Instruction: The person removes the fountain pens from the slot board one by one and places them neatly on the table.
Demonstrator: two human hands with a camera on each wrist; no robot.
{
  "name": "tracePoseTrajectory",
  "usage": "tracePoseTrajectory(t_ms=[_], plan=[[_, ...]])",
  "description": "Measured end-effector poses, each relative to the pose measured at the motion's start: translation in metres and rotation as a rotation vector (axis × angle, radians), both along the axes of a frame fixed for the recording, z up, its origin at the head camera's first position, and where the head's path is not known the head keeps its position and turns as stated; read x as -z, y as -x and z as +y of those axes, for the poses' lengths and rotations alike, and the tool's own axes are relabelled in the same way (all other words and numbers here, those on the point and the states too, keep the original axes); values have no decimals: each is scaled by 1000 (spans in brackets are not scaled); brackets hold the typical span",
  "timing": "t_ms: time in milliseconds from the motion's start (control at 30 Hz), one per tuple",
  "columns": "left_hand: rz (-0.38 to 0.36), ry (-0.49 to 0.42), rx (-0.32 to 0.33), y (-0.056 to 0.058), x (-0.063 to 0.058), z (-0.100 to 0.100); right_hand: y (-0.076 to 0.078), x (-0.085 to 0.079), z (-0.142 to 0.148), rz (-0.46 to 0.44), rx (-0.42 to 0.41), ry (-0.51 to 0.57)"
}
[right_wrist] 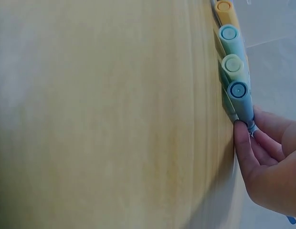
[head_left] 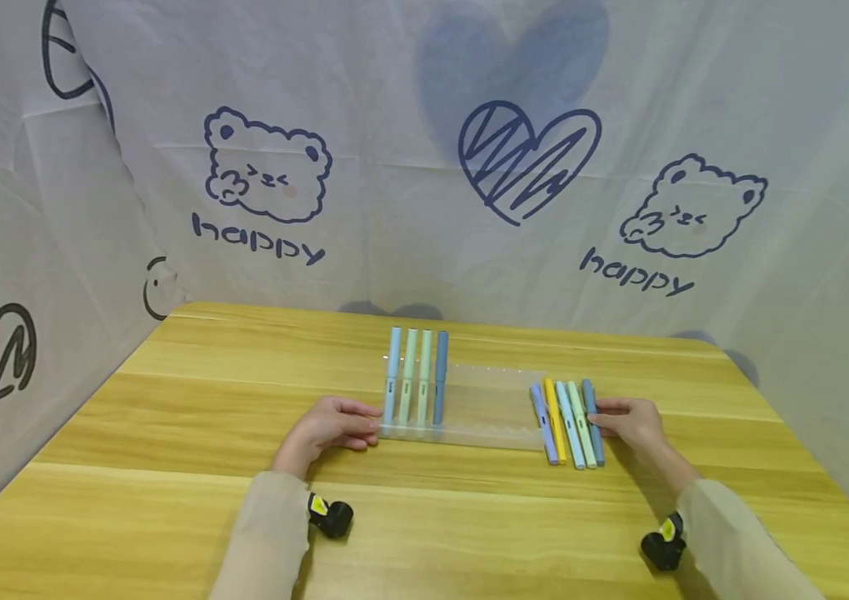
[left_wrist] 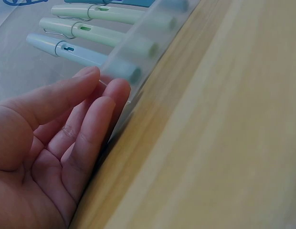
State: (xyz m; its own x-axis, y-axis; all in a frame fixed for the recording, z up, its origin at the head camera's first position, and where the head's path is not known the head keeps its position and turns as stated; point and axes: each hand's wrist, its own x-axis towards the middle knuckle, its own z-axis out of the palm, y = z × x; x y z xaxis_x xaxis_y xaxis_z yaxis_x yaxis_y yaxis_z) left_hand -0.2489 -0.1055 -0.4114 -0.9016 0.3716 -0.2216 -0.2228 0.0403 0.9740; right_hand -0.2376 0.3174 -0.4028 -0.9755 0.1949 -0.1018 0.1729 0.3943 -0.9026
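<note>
A clear plastic pen holder (head_left: 491, 404) lies on the table, with light blue (head_left: 392, 367), two light green, and dark blue (head_left: 441, 375) pens side by side in its left part. My left hand (head_left: 328, 429) pinches the holder's near left corner between thumb and fingertips, as the left wrist view shows. Right of the holder, loose pens lie in a row: purple (head_left: 544, 423), yellow (head_left: 555, 421), light blue (head_left: 570, 425), light green (head_left: 582, 423) and dark blue (right_wrist: 240, 98). My right hand (head_left: 634, 422) holds that outermost dark blue pen between thumb and fingers.
The wood-grain table (head_left: 469, 533) extends on all sides of the holder. A white cloth (head_left: 394, 167) with bear and heart drawings hangs behind the table and along its sides. A small black camera (head_left: 330, 517) sits at each wrist.
</note>
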Motion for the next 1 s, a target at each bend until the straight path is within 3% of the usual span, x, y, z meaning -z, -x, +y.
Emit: tracePoseTrajectory(t_ms=[567,1000], plan=[[-5,9,3,0,1,0,0,0,4,-2,18,54],[-8,6,-2,1,0,0,-7,-12,2,110,85,208]])
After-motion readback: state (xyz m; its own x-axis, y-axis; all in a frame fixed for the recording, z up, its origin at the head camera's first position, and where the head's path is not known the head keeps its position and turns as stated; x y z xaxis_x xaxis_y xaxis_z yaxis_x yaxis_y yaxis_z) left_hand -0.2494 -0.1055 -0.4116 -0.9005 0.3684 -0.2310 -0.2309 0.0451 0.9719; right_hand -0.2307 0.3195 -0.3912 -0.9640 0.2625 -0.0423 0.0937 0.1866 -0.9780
